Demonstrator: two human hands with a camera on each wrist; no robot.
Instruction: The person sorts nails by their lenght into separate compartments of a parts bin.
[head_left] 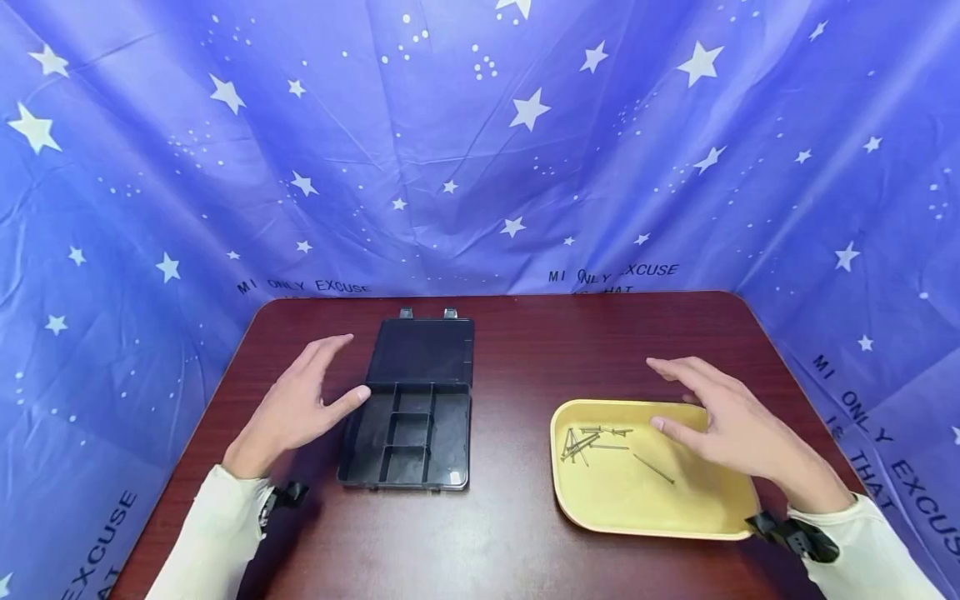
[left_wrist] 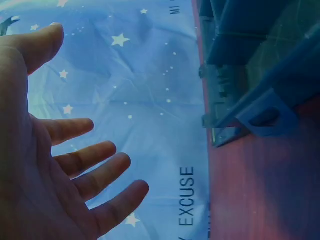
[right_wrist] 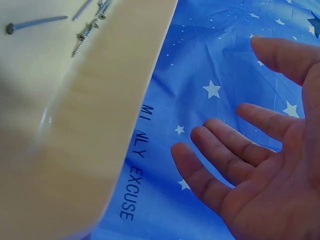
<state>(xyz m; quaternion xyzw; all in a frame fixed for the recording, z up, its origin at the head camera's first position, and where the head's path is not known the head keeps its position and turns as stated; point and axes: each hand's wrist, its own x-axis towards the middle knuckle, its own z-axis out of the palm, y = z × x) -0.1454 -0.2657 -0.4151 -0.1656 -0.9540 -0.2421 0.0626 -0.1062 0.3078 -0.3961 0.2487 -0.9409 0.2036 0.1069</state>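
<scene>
A black compartment box [head_left: 448, 437] lies on the table with its lid [head_left: 422, 350] folded back. No contents show in its compartments. My left hand [head_left: 300, 404] hovers at the box's left side, thumb near its edge, fingers spread and holding nothing. On the right is a yellow tray [head_left: 637, 508]. Several nails [head_left: 654, 468] and screws [right_wrist: 86, 39] lie in it, mostly bunched toward its left end. Above the tray's right part hangs my right hand [head_left: 738, 425], fingers extended, with nothing in its grasp; it hides part of the tray's far rim.
The dark red wooden table [head_left: 510, 517] carries the box and the tray, with bare tabletop between them. A blue star-patterned cloth [head_left: 480, 150] hangs behind the table and along both sides. Two latches [head_left: 450, 313] stick out from the lid's far edge.
</scene>
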